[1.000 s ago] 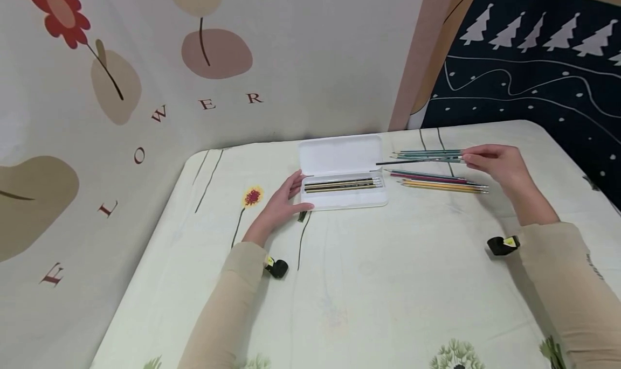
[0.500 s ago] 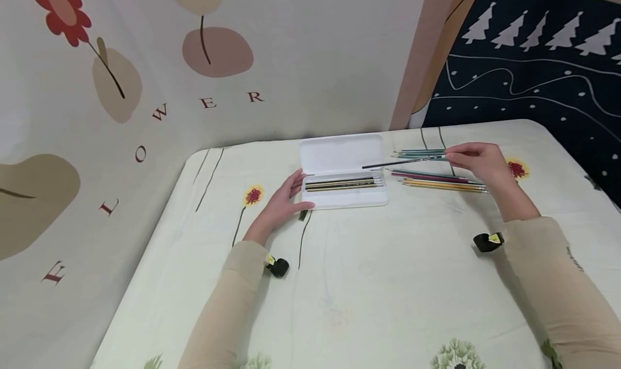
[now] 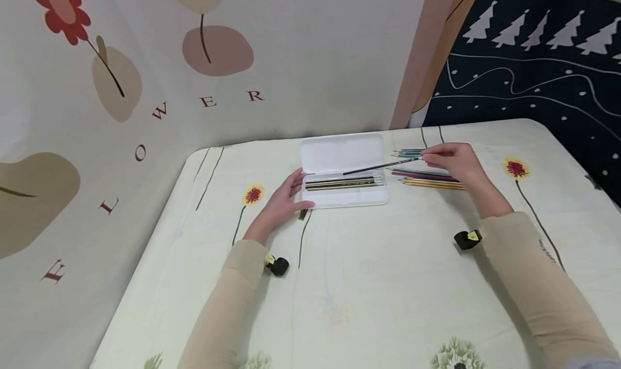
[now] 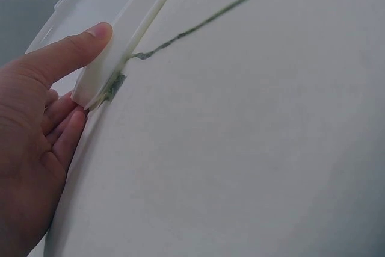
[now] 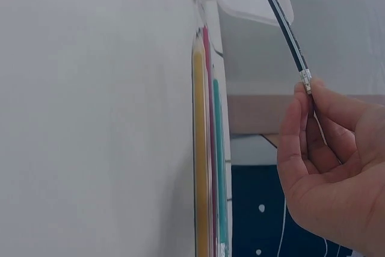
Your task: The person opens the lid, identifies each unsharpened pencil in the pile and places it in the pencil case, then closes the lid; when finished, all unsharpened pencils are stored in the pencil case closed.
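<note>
My right hand [image 3: 456, 161] pinches a dark striped pencil [image 3: 383, 166] by its metal-banded end. The pencil slants down leftward, its other end over the hinge side of an open white pencil case [image 3: 349, 199]. Several black-and-gold pencils [image 3: 342, 184] lie side by side in the case. My left hand [image 3: 281, 201] holds the case's left end; in the left wrist view the thumb [image 4: 90, 39] lies over the rim and the fingers are at the corner. The right wrist view shows the pinched pencil [image 5: 280, 16] between thumb and fingertips, above the table.
Right of the case lie green pencils [image 3: 406, 153], partly behind my right hand, then red and dark ones [image 3: 412, 173], then yellow pencils [image 3: 429, 183]. The raised case lid [image 3: 342, 152] stands toward the wall. A flower-printed cloth [image 3: 359, 283] covers the table.
My right hand has moved left with the dark pencil, bringing its far end from right of the case to over the hinge. The left hand stays at the case's left end.
</note>
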`<state>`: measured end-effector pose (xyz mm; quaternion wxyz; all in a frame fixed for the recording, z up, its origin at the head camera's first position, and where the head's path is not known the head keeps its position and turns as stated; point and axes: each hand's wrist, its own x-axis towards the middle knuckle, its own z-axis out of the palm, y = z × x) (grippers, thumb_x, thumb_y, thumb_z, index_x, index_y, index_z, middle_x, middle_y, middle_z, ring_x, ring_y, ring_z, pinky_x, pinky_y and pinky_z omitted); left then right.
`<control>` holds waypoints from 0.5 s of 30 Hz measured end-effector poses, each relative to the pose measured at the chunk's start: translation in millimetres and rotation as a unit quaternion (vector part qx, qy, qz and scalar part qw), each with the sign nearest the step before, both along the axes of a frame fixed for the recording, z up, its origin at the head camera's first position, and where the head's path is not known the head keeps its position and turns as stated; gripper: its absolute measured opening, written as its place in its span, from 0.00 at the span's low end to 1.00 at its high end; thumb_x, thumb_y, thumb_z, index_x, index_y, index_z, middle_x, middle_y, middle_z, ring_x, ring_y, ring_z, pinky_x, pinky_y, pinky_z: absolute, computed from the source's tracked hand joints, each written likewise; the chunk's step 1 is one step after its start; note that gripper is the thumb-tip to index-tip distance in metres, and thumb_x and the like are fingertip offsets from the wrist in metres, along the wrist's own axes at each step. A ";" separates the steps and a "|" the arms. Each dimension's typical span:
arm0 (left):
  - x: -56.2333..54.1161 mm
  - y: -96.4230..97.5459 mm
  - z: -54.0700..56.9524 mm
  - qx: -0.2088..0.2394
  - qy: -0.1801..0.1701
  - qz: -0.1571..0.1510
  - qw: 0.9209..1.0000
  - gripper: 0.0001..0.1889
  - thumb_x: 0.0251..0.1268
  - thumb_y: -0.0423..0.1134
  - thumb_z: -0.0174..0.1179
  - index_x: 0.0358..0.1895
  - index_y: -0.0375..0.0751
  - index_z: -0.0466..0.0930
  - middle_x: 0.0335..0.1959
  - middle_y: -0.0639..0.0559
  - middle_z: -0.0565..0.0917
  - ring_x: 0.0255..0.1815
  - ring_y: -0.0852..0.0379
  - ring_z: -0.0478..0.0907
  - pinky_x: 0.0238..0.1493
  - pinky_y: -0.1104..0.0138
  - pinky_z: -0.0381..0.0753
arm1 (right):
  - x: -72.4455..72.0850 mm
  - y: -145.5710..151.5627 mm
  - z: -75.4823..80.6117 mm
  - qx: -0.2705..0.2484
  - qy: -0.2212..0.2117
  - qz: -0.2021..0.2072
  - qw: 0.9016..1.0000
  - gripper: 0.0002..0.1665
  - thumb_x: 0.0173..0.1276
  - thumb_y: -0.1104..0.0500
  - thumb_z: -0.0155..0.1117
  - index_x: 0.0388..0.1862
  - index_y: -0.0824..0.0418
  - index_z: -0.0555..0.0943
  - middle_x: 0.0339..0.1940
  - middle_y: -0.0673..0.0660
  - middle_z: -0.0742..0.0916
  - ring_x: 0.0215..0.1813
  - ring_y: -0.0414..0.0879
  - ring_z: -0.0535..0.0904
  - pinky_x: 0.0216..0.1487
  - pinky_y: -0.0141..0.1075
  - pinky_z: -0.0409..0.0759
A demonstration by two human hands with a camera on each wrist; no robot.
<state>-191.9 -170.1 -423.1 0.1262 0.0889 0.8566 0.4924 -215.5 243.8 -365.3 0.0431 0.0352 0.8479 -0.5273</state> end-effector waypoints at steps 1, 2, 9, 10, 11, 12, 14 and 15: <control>0.0 0.0 0.0 0.001 0.000 -0.001 1.000 0.54 0.57 0.43 0.74 0.81 0.53 0.45 0.79 0.50 0.60 0.80 0.50 0.59 0.83 0.58 0.56 | -0.4 -3.1 -0.3 -0.002 0.001 0.003 1.000 0.25 0.72 0.53 0.64 0.60 0.69 0.79 0.31 0.27 0.80 0.35 0.22 0.80 0.42 0.16 0.83; -0.1 0.1 -0.1 0.002 0.001 -0.002 1.000 0.54 0.57 0.43 0.74 0.81 0.53 0.45 0.79 0.50 0.60 0.80 0.50 0.59 0.83 0.58 0.56 | -0.7 -6.1 -0.7 -0.004 0.003 0.008 1.000 0.25 0.72 0.54 0.64 0.60 0.70 0.79 0.31 0.28 0.81 0.35 0.22 0.80 0.42 0.17 0.83; 0.0 -0.3 -0.7 0.005 0.001 -0.002 1.000 0.54 0.57 0.43 0.74 0.81 0.54 0.45 0.79 0.50 0.60 0.80 0.50 0.59 0.83 0.58 0.56 | -2.6 -27.1 -5.3 0.035 0.010 0.053 0.998 0.21 0.71 0.52 0.65 0.56 0.65 0.84 0.41 0.42 0.88 0.39 0.25 0.77 0.44 0.19 0.78; 0.0 -0.3 -0.7 0.005 0.001 -0.002 1.000 0.54 0.57 0.43 0.74 0.81 0.54 0.45 0.79 0.50 0.60 0.80 0.50 0.59 0.83 0.58 0.56 | -3.1 -30.1 -6.1 0.047 0.012 0.061 0.997 0.21 0.71 0.52 0.65 0.55 0.64 0.84 0.45 0.47 0.89 0.40 0.25 0.77 0.44 0.19 0.77; 0.1 -0.2 -0.5 0.005 0.002 -0.002 1.000 0.54 0.57 0.43 0.74 0.81 0.53 0.45 0.79 0.50 0.60 0.80 0.50 0.59 0.83 0.58 0.56 | -3.5 -33.2 -6.8 0.059 0.015 0.070 0.996 0.20 0.71 0.53 0.65 0.55 0.64 0.85 0.49 0.52 0.89 0.41 0.26 0.76 0.44 0.20 0.75; 0.3 -0.2 -0.3 0.005 0.003 -0.003 1.000 0.54 0.57 0.43 0.74 0.81 0.53 0.45 0.79 0.50 0.60 0.80 0.50 0.59 0.83 0.58 0.56 | -3.8 -36.5 -7.4 0.068 0.018 0.078 0.994 0.19 0.72 0.53 0.65 0.55 0.63 0.85 0.52 0.56 0.88 0.42 0.27 0.76 0.44 0.20 0.75; 0.5 -0.3 -0.1 0.004 0.003 -0.003 1.000 0.54 0.57 0.43 0.74 0.81 0.53 0.45 0.79 0.50 0.60 0.80 0.50 0.59 0.83 0.58 0.56 | -5.0 -42.6 -8.9 0.076 0.019 0.091 0.993 0.18 0.72 0.54 0.64 0.55 0.63 0.85 0.56 0.62 0.87 0.42 0.28 0.76 0.43 0.20 0.75; 0.6 -0.3 0.1 0.004 0.003 -0.003 1.000 0.54 0.57 0.43 0.74 0.81 0.53 0.45 0.79 0.50 0.60 0.80 0.50 0.59 0.83 0.58 0.56 | -5.9 -45.2 -9.8 0.079 0.021 0.097 0.992 0.18 0.72 0.54 0.64 0.54 0.63 0.85 0.57 0.63 0.86 0.42 0.29 0.76 0.43 0.20 0.75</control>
